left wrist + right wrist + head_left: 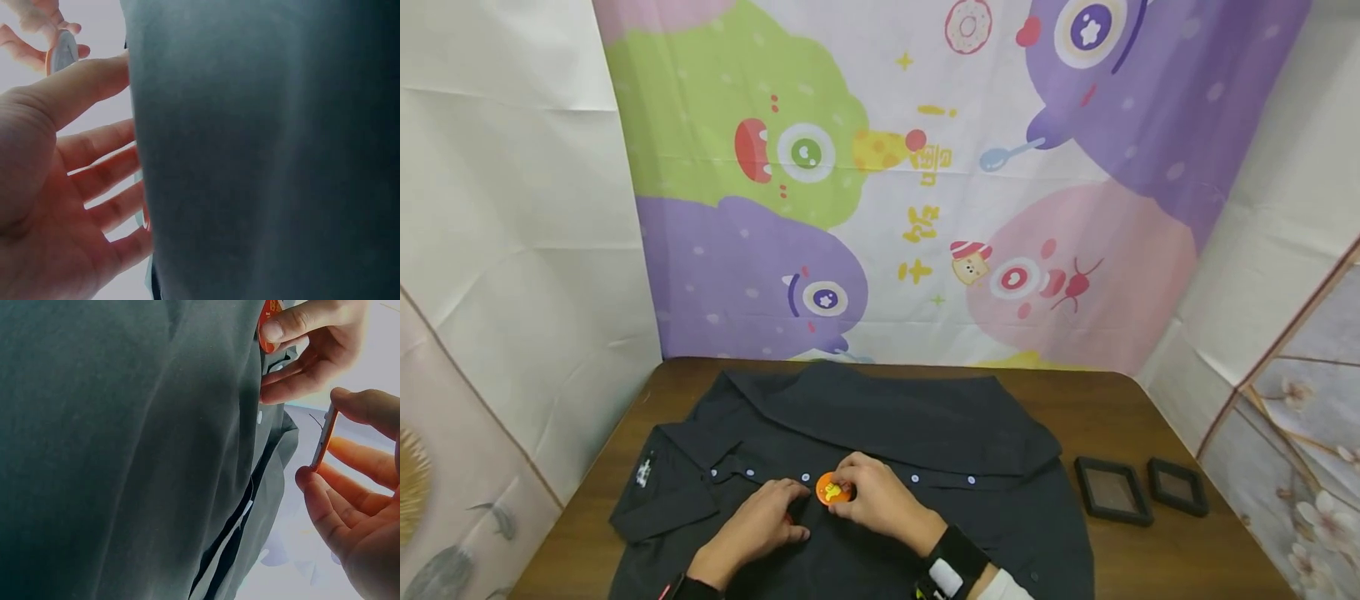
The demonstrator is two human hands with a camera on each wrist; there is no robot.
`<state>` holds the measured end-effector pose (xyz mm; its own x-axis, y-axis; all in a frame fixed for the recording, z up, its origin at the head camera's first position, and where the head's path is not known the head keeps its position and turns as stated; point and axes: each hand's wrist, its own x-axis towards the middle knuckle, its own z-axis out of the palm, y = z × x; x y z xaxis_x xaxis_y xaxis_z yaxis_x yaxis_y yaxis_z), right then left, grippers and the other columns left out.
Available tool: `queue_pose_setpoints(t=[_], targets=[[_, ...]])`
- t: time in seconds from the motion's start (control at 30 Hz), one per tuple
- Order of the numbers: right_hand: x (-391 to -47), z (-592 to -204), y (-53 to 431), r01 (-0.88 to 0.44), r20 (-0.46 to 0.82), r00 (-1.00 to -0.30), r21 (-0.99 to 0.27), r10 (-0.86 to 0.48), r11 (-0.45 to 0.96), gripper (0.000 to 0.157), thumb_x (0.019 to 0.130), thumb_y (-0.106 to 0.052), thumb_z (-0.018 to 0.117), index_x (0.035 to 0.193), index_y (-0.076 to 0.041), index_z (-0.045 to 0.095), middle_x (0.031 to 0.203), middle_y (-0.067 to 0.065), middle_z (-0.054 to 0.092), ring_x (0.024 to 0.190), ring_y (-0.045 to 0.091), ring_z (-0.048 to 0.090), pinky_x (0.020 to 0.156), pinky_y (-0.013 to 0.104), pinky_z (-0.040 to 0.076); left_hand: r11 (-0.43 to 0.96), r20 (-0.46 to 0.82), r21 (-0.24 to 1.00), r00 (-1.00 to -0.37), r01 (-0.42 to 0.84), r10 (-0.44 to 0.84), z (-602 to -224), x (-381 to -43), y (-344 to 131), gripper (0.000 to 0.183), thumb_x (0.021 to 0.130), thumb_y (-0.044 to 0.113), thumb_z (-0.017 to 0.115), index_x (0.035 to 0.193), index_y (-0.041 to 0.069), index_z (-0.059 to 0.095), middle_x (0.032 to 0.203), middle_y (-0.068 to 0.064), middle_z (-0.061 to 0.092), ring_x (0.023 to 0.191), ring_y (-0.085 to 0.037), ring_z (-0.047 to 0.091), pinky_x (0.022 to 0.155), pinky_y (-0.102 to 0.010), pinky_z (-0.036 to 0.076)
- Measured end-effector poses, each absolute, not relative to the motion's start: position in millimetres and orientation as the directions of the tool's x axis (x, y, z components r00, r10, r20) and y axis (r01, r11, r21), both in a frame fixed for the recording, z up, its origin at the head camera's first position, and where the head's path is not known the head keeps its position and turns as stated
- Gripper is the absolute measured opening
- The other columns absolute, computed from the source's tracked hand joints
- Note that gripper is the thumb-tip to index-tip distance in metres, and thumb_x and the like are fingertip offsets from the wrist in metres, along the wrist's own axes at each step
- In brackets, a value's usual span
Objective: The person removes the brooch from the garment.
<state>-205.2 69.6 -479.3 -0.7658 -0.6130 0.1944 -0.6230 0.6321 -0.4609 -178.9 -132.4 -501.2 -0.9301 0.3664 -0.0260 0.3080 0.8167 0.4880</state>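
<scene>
- Nearest the camera, black wristbands [972,550] sit just behind each hand.
- Well beyond both hands hangs a large white cloth backdrop [880,83] printed with green, purple and pink cartoon creatures.
- Under everything stands a brown wooden table [1138,417], showing beyond the hands and to either side.
- Beneath both hands a black button-front fabric shirt [1000,533] lies spread out; its placket runs crosswise just beyond the fingers.
- The left hand [758,518] rests on the shirt, fingers apart and fairly straight, with its thumb against a red disc.
- The right hand [880,502] pinches an orange round badge with a yellow figure [831,490] between thumb and fingertips, just right of the left hand; the right wrist view shows it apart from the cloth.
- Well to the right of the right hand are a larger black square frame [1116,516] and a smaller black square frame [1184,506].
- Between the left hand's thumb and fingers shows the red disc with yellow lettering [270,326], probably another badge; whether it is fastened I cannot tell.
- Small pale round buttons [915,478] line the placket just beyond the hands.
- The step in hand seems to be placing the orange badge; the next move likely calls for the left fingers to raise a little cloth while the right brings the badge's back against it.
</scene>
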Motion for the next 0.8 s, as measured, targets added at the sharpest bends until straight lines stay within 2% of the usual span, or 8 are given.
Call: queue_pose_setpoints(t=[0.3,0.5,0.8], targets=[[-206.7,-480.9,69.1,-0.601,0.204,-0.784,-0.488,-0.587,0.633,0.031,0.074,-0.027,0.077,0.101,-0.011,0.07,0.097,-0.004,0.057,0.08,0.005,0.053,0.069,0.019,0.049,0.816,-0.052,0.486,-0.921,0.313,0.385,-501.7,-181.4,-134.4,0.058,0.067,0.025,0.081,0.114,0.001,0.059,0.116,-0.016,0.06,0.109,-0.033,0.052,0.092,-0.055,0.044],[-209.1,-481.0,69.6,-0.602,0.228,-0.786,-0.494,-0.575,0.627,0.029,0.073,-0.026,0.078,0.098,-0.012,0.071,0.096,-0.005,0.057,0.079,0.006,0.053,0.069,0.02,0.05,0.812,-0.015,0.482,-0.923,0.329,0.384,-499.5,-181.3,-133.6,0.052,0.068,0.024,0.08,0.11,0.002,0.061,0.112,-0.015,0.062,0.105,-0.032,0.054,0.09,-0.054,0.045],[-207.9,-481.6,70.7,-0.585,0.199,-0.792,-0.517,-0.577,0.625,0.032,0.074,-0.027,0.078,0.101,-0.012,0.071,0.096,-0.004,0.057,0.077,0.005,0.052,0.067,0.019,0.049,0.797,0.023,0.499,-0.925,0.34,0.38,-500.2,-177.6,-131.6,0.045,0.071,0.023,0.077,0.109,0.003,0.062,0.109,-0.013,0.063,0.098,-0.028,0.055,0.085,-0.052,0.047]])
